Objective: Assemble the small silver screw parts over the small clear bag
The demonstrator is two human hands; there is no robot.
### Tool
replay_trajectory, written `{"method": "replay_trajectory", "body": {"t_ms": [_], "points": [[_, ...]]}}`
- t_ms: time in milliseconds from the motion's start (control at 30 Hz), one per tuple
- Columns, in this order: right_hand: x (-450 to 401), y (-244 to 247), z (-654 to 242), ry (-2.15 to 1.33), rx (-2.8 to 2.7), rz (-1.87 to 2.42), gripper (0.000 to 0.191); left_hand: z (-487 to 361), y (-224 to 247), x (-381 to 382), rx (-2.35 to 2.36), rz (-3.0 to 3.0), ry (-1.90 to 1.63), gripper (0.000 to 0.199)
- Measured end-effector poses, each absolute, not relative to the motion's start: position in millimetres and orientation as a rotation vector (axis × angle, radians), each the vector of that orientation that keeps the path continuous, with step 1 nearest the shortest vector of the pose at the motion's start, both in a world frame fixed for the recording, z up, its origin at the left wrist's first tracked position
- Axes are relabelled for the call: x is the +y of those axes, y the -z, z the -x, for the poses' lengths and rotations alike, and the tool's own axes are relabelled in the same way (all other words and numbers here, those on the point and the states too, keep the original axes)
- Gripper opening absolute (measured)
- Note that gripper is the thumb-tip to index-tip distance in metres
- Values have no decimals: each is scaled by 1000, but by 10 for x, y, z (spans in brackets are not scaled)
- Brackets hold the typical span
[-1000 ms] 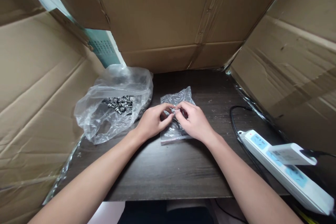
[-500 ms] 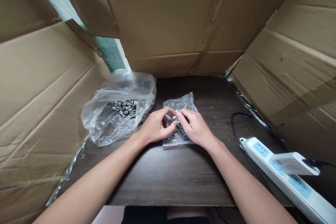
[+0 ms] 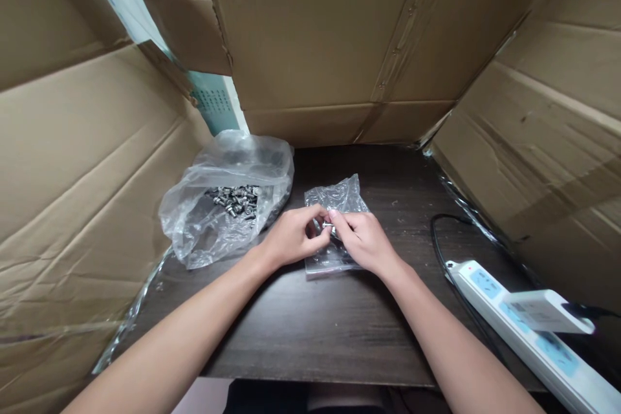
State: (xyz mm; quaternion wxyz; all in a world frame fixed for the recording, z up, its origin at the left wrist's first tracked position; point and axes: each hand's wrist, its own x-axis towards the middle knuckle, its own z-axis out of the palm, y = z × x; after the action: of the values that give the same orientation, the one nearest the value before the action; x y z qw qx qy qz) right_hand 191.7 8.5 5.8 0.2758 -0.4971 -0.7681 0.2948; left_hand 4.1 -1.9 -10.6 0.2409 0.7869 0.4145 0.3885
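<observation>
My left hand (image 3: 295, 236) and my right hand (image 3: 365, 239) meet over the middle of the table. Between their fingertips is a small silvery screw (image 3: 328, 225), gripped by the thumb and fingers of both; part of it is hidden. Beneath them a small clear plastic bag (image 3: 334, 194) lies flat, with dark metal pieces partly visible in it under the fingers. To the left, a larger clear plastic bag (image 3: 194, 207) lies with its mouth spread, and a pile of metal screws (image 3: 237, 200) shows inside.
A white power strip (image 3: 509, 317) with a white adapter (image 3: 548, 310) plugged in runs along the right side of the dark wooden table (image 3: 310, 330). A black cable (image 3: 436, 259) curves beside it. Cardboard walls (image 3: 330, 32) stand at the back and both sides.
The whole view has shifted slightly. Both hands stay together over the small bag, and more of the screw shows between the fingertips now.
</observation>
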Motion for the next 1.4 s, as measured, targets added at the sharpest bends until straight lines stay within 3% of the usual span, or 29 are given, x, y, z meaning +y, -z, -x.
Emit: {"method": "replay_trajectory", "body": {"t_ms": [133, 300, 633, 767, 1067, 1267, 1400], "points": [[84, -89, -1928, -781, -2015, 1307, 53, -40, 111, -11, 1132, -2124, -1077, 10], [101, -101, -1953, -706, -1976, 1107, 17, -47, 89, -18, 1187, -2127, -1108, 9], [119, -30, -1951, -614, -2015, 1130, 16, 3, 88, 9, 1294, -2149, -1137, 9], [129, -17, -1961, -616, -2013, 1076, 27, 5, 87, 10, 1277, -2170, -1139, 10], [81, -75, -1934, -559, -1949, 946, 22, -7, 98, 30, 1281, -2204, -1113, 13], [88, -71, -1933, -573, -1947, 1041, 29, -14, 95, 37, 1287, -2204, -1104, 15], [78, -91, -1916, -600, -1914, 1010, 22, -17, 97, 36, 1324, -2205, -1091, 15]]}}
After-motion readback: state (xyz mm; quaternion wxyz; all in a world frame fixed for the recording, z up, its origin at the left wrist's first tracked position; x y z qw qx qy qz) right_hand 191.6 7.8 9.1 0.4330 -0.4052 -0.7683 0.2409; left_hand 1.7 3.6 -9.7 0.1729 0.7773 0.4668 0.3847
